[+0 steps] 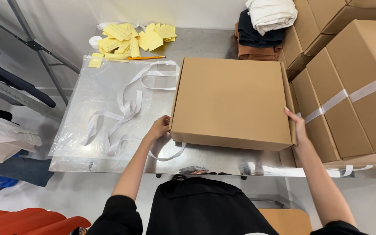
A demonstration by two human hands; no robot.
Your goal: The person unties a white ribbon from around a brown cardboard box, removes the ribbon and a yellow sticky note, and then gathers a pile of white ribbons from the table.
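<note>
View from the head camera, looking down on a steel bench [205, 161]. A closed, flat brown cardboard box [231, 102] is lying at the near right of the bench, its lid down and no ribbon around it as yet. The left hand [158, 127] is pressing against the box's near left corner, fingers curled at the edge where a loop of white ribbon [127, 109] is running under the box; whether this grip is pinching the ribbon or only bracing the cardboard cannot be told. The right hand [297, 124] is lying flat against the box's right side, fingers extended, steadying rather than clasping. Most of the ribbon is trailing in loose curls to the left, across a clear plastic sheet [92, 100] that is covering that part of the bench. At the far left, yellow paper slips [131, 37] are lying scattered beside an orange pencil [146, 57] and a small white roll of tape [95, 41]. At the far right, folded garments [262, 30] in white, black and brown are stacked, touching the box's far right corner region. To the right, other brown boxes [353, 87] are standing already banded with white ribbon. Judged from this, the box is closed and positioned, while the tying is barely begun: the ribbon is not yet wrapped or knotted.
</note>
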